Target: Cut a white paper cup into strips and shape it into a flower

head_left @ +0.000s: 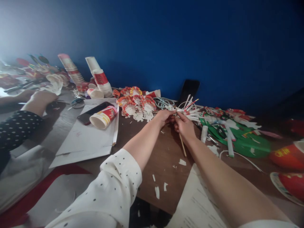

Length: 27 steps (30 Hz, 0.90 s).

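Observation:
Over the brown table, my left hand (166,116) and my right hand (185,127) meet with fingers closed on a flower-like bundle of cut paper strips (193,113), white with some red. A thin wooden stick (182,145) runs down from beneath my right hand toward me. My fingers cover the place where strips and stick come together. Just left of the bundle lie several red, orange and white cut-paper flowers (136,103) and a loop of pale blue cord (164,103).
A dark phone (190,90) leans against the blue wall. Paper cups (103,80) stand stacked at the back left. One cup (104,117) lies on white papers (87,139). A green sheet (251,142) with scraps is at right. Another person's hand (42,98) is at far left.

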Each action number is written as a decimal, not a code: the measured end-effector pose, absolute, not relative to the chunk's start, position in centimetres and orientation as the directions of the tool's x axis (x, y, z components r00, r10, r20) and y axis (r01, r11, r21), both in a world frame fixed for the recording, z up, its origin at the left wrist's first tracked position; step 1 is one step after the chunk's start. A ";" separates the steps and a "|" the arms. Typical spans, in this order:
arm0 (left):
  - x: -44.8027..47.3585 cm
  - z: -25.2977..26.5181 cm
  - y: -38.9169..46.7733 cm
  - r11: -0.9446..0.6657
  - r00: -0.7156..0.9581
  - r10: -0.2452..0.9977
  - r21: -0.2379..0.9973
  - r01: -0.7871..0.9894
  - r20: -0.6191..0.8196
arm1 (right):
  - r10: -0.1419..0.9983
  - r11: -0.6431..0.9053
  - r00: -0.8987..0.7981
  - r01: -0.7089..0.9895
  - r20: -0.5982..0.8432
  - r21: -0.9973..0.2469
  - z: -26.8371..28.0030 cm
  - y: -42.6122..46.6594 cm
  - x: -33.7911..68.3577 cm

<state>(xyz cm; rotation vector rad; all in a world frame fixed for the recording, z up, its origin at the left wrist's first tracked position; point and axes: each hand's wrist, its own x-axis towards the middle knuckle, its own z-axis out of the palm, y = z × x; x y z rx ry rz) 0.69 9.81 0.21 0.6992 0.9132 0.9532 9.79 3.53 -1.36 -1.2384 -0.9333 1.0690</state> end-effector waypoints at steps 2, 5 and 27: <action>0.7 0.1 9.9 0.428 0.275 0.899 0.819 -0.382 -0.342 | 0.966 0.011 0.257 -0.142 -0.026 -0.990 -1.4 3.6 9.9; 0.8 0.0 10.0 0.436 0.268 0.896 0.814 -0.384 -0.353 | 0.965 0.012 0.263 -0.140 -0.026 -0.990 -1.7 3.8 10.0; 0.1 -0.5 10.1 0.440 0.341 0.889 0.777 -0.451 -0.306 | 0.936 0.033 0.349 0.002 0.032 -0.999 -1.3 4.0 10.3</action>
